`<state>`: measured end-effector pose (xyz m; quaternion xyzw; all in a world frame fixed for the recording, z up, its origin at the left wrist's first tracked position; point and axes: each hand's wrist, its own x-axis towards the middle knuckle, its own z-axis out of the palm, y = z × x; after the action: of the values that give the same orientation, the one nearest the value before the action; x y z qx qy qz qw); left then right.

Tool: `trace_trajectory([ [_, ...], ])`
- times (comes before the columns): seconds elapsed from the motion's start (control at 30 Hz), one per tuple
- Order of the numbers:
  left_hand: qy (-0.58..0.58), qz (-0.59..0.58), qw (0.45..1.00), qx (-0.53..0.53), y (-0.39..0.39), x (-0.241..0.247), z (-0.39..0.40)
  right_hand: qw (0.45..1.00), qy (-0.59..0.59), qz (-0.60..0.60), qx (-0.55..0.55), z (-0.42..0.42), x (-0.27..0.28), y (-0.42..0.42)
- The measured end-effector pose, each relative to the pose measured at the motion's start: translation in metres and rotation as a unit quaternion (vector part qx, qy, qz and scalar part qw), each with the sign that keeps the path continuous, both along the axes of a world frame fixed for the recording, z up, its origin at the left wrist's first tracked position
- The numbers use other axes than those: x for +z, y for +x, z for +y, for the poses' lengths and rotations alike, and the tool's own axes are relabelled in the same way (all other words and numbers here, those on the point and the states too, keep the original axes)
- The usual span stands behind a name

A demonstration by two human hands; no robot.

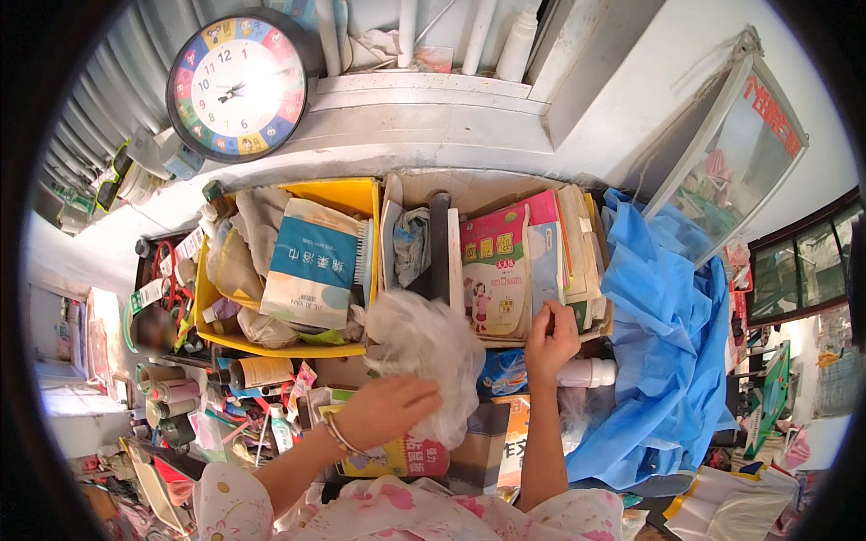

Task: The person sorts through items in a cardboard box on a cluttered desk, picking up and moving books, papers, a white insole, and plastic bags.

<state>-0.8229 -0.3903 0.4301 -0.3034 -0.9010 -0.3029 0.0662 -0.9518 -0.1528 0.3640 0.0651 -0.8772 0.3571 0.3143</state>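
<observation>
A crumpled, translucent white plastic bag [433, 345], blurred by motion, is in my left hand [396, 409]. The fingers lie across its lower left side, and the thumb is hidden. My right hand [553, 341] is at the front edge of an open cardboard box [473, 181], its fingers curled close to the books. Whether they pinch a book or the box edge is not clear. In that box stand a pink-and-green workbook [497, 270], other books and papers, and a crumpled bag [411, 247]. Left of it sits a yellow bin [325, 349] with a bath-towel package [314, 264].
Blue sheeting [663, 338] drapes down the right side beside a leaning framed mirror [737, 162]. Below the bin are bottles [260, 373] and rolls [162, 392]. A yellow-and-red package [399, 460] lies before me. A round clock [237, 88] stands at the upper left by a window ledge [433, 115].
</observation>
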Motion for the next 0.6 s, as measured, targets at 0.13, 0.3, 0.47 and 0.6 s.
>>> trace_trajectory([
  [0.13, -0.075, -0.165, 0.983, -0.038, 0.032, -0.018, 0.009, 0.999, 0.011, 0.039, 0.005, -0.003, -0.002, -0.002],
  [0.3, -0.065, -0.107, 0.992, -0.012, 0.044, -0.027, 0.013, 1.0, 0.009, 0.02, -0.006, -0.004, -0.004, -0.003],
  [0.47, -0.082, -0.098, 0.991, -0.025, 0.046, -0.015, 0.016, 1.0, 0.026, 0.009, 0.003, -0.004, -0.003, -0.001],
  [0.6, -0.066, -0.054, 0.996, -0.007, 0.058, -0.015, 0.019, 0.999, -0.013, -0.032, 0.027, 0.0, -0.003, -0.001],
])
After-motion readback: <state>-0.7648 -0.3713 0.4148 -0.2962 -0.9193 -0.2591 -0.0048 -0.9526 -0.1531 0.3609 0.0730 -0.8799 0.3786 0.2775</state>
